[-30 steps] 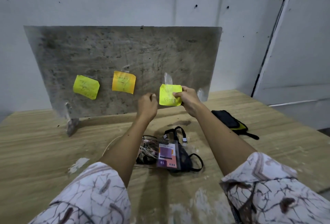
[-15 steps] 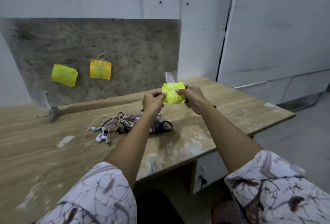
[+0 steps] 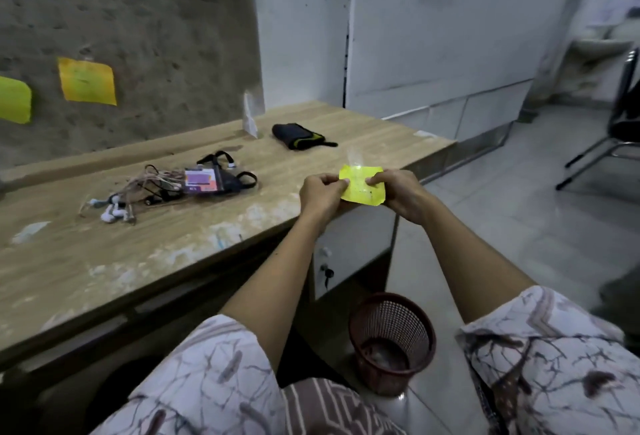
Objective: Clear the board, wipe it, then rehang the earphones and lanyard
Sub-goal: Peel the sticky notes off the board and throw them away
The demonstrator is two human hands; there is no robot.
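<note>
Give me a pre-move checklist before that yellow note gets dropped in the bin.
1. Grip on the yellow-green paper sticky note: left hand and right hand each pinch an edge. Ok.
2. Clear tape strip standing up from the note's top edge, may cling to fingers. Not ok.
3. Red mesh plastic wastebasket on the floor below and open. Ok.
4. Note directly above the basket: cannot tell.
5. Grey felt board cleared: orange paper note and another yellow-green note hang there. Not ok.
6. Tangled earphones and black lanyard with card lying on the wooden desk. Ok.
</note>
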